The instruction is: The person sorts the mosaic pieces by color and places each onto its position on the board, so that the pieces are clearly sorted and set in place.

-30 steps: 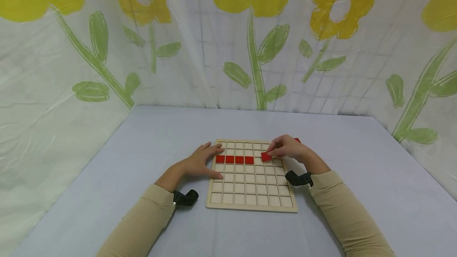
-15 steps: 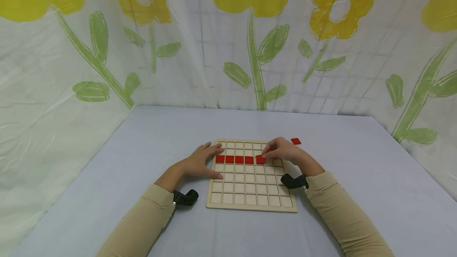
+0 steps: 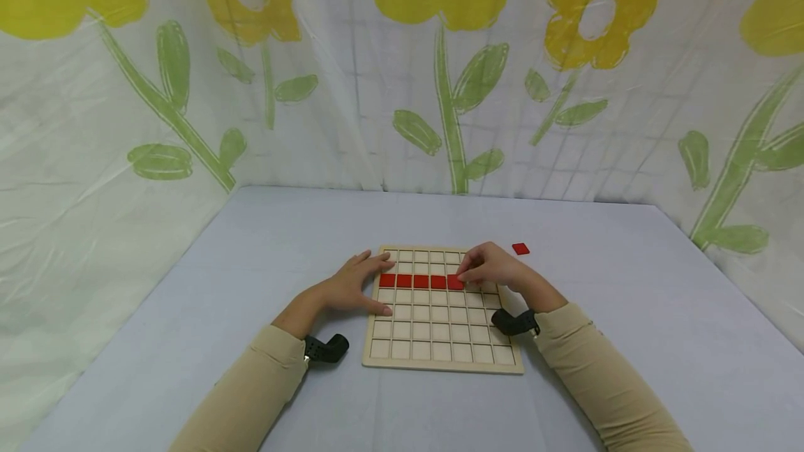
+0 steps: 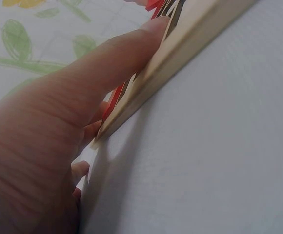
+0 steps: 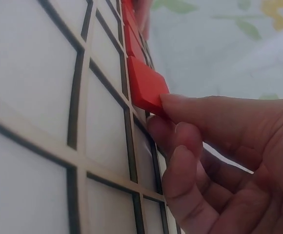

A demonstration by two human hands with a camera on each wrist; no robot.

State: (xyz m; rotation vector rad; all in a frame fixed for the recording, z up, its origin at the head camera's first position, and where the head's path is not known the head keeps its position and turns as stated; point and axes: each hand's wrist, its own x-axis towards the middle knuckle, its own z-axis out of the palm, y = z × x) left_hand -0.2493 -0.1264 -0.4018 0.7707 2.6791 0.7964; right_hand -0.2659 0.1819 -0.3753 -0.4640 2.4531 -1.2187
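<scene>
A wooden grid board (image 3: 440, 370) lies on the table, with several red square tiles (image 3: 405, 281) side by side in its third row from the far edge. My right hand (image 3: 496, 267) pinches one more red tile (image 5: 147, 87) between thumb and fingers, over the fifth cell of that row; in the right wrist view this tile sits slightly tilted above the grid. My left hand (image 3: 347, 287) rests on the board's left side with fingers spread, its thumb (image 4: 131, 51) laid over the frame. The other left fingers reach past the far part of that edge.
One loose red tile (image 3: 520, 248) lies on the table beyond the board's far right corner. The table (image 3: 301, 229) has a pale cloth, and a flower-printed curtain (image 3: 352, 124) hangs behind it. Each wrist wears a black camera mount (image 3: 326, 348).
My right hand has moved left and slightly toward me, bringing its red tile over the fifth cell beside the row. The loose tile behind that hand is now uncovered. My left hand stays put.
</scene>
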